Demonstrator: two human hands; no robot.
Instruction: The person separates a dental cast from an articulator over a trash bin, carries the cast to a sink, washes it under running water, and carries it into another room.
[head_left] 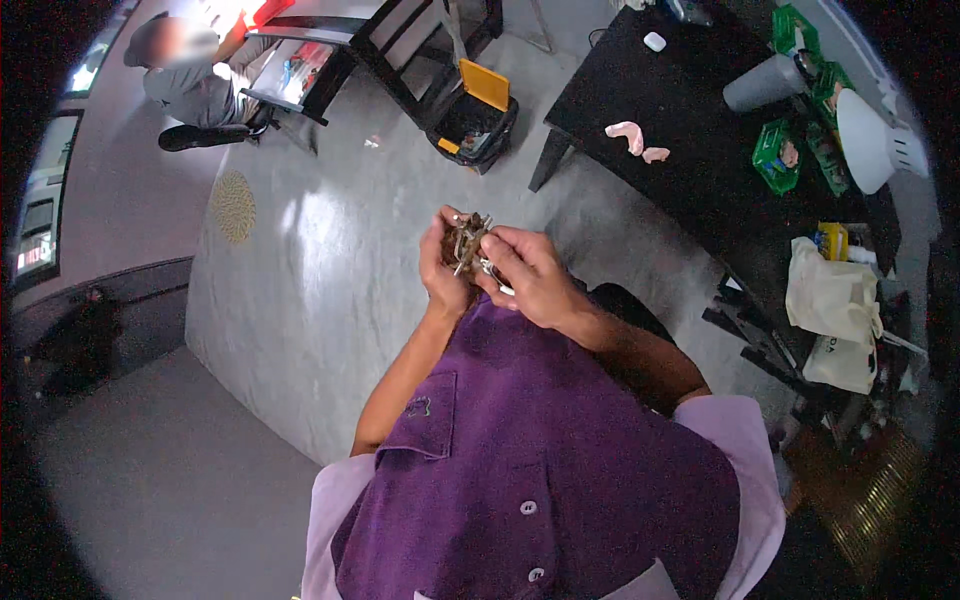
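Observation:
My left hand [442, 272] and my right hand [530, 275] are raised together in front of my chest. Between them they hold a small bundle of thin metal pieces [466, 240], grey and brownish, like keys or small tools. The left hand cups the bundle from the left and the right hand's fingers pinch it from the right. A silver part sticks out below the right fingers. My purple shirt [540, 450] fills the lower middle of the view.
A black table [690, 140] at the upper right carries pink pieces [632, 136], green crates [775, 155], a grey cup and a white lamp shade [865, 140]. A black bin with a yellow lid [476, 118] stands on the floor. A seated person [195, 85] is at the far left.

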